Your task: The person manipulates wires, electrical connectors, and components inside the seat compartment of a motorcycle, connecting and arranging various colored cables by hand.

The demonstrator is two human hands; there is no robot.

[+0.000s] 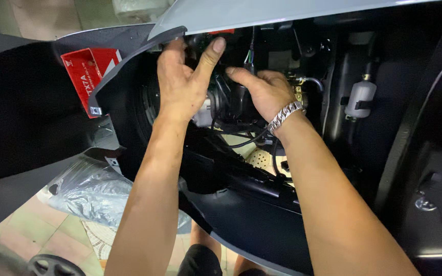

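Both my hands reach into the open body of a scooter, under a grey panel point(262, 15). My left hand point(185, 76) rests on a dark part deep inside, thumb pointing up and fingers hidden behind the black inner cover point(129, 66). My right hand point(262, 89), with a metal bracelet point(285, 116) at the wrist, lies on a black component point(236, 99) beside black cables point(241, 138). Whether the fingers grip anything is hidden.
A red box point(85, 71) sits behind the black cover at the left. A white cylindrical filter point(360, 97) hangs at the right. A clear plastic bag point(93, 191) lies on the tiled floor point(37, 230) below. Black frame panel point(436, 194) with bolts at right.
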